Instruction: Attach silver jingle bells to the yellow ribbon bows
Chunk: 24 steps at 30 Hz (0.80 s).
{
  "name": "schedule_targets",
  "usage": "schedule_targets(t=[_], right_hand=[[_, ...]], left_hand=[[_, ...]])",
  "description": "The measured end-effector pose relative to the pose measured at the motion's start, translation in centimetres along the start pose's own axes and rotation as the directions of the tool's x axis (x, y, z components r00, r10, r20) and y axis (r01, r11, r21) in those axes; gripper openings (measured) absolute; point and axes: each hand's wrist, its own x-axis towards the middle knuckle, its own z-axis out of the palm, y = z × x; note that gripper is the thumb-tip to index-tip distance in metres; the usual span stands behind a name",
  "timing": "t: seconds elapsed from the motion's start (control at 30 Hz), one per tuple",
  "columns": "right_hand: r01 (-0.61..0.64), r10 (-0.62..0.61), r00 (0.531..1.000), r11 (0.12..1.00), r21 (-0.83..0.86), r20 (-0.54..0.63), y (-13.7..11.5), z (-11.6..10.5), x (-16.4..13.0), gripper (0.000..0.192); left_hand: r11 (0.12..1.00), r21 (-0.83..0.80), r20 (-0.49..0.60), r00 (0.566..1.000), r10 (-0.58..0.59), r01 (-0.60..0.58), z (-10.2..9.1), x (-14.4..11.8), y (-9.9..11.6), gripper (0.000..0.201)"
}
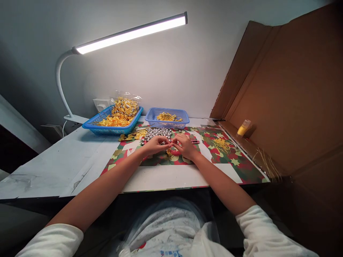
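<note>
My left hand (pixel 155 145) and my right hand (pixel 184 146) meet over a camouflage-patterned mat (pixel 241 167), fingertips pinched together on something too small to make out. Just beyond them lies a pile of small silver bells (pixel 157 133). Yellow bits (pixel 169 152) sit under the hands. A red tool (pixel 194 142) lies right behind my right hand.
A blue basket with yellow bows and a plastic bag (pixel 114 123) stands at the back left, a smaller blue basket (pixel 167 119) beside it. Yellow threads (pixel 221 143) lie at the right. A cardboard wall (pixel 289 92) with a small yellow bottle (pixel 243 127) bounds the right. A desk lamp (pixel 128 34) hangs overhead.
</note>
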Motion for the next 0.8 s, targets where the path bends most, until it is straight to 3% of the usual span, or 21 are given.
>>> schedule_targets(t=[0.2, 0.4, 0.67, 0.8], right_hand=[[-0.130, 0.138, 0.988, 0.985, 0.114, -0.070, -0.1, -0.3, -0.2, 0.007], [-0.286, 0.251, 0.957, 0.904, 0.318, 0.147, -0.4, 0.4, -0.3, 0.012], [-0.459, 0.367, 0.888, 0.712, 0.531, 0.276, -0.3, 1.4, 0.0, 0.014], [-0.459, 0.357, 0.888, 0.708, 0.537, 0.288, -0.1, 1.6, -0.1, 0.014]], left_hand=[[0.999, 0.004, -0.044, 0.998, -0.033, 0.033, -0.1, 0.0, 0.1, 0.033], [1.000, 0.004, -0.038, 0.999, -0.029, 0.029, -0.1, 0.0, 0.2, 0.035], [0.999, 0.022, -0.040, 0.999, -0.023, 0.023, -0.1, 0.0, 0.4, 0.032], [0.999, 0.034, -0.040, 0.999, -0.018, 0.019, -0.1, 0.0, 0.4, 0.031]])
